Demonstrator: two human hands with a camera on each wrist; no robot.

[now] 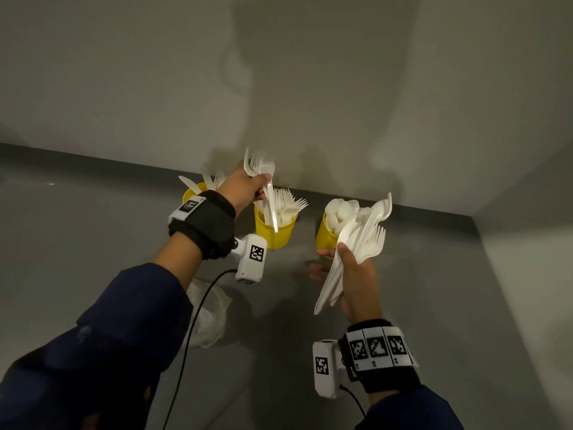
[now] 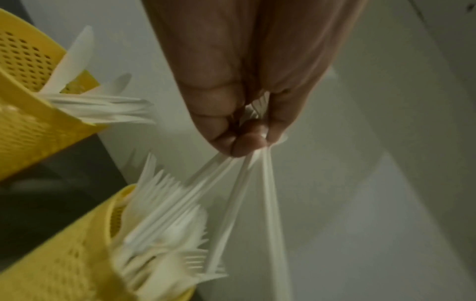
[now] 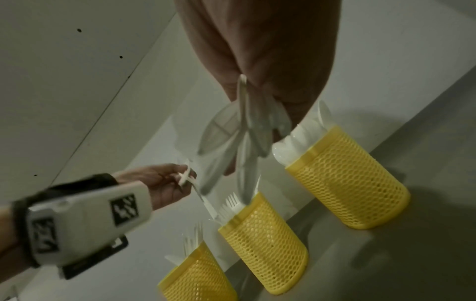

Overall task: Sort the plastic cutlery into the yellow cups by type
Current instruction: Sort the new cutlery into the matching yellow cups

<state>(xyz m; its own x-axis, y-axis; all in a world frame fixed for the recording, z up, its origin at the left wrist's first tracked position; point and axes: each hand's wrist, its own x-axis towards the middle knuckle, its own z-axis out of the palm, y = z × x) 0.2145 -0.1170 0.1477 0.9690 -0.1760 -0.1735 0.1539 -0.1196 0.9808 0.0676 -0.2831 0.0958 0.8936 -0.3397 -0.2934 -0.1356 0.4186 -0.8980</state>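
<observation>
Three yellow mesh cups stand against the wall: the left cup (image 1: 189, 195) holds knives, the middle cup (image 1: 274, 232) forks, the right cup (image 1: 325, 235) spoons. My left hand (image 1: 259, 181) grips a few white forks (image 1: 269, 201) just above the middle cup (image 2: 64, 264), with their handles pointing down into it. In the left wrist view my fingertips (image 2: 247, 142) pinch the fork handles (image 2: 231, 193). My right hand (image 1: 338, 252) holds a mixed bundle of spoons, forks and knives (image 1: 362, 234) in front of the right cup (image 3: 347, 183).
The cups sit on a grey counter (image 1: 93, 228) in a corner, with walls behind and to the right. A crumpled clear plastic bag (image 1: 207, 315) lies on the counter under my left forearm. A cable hangs from the left wrist camera.
</observation>
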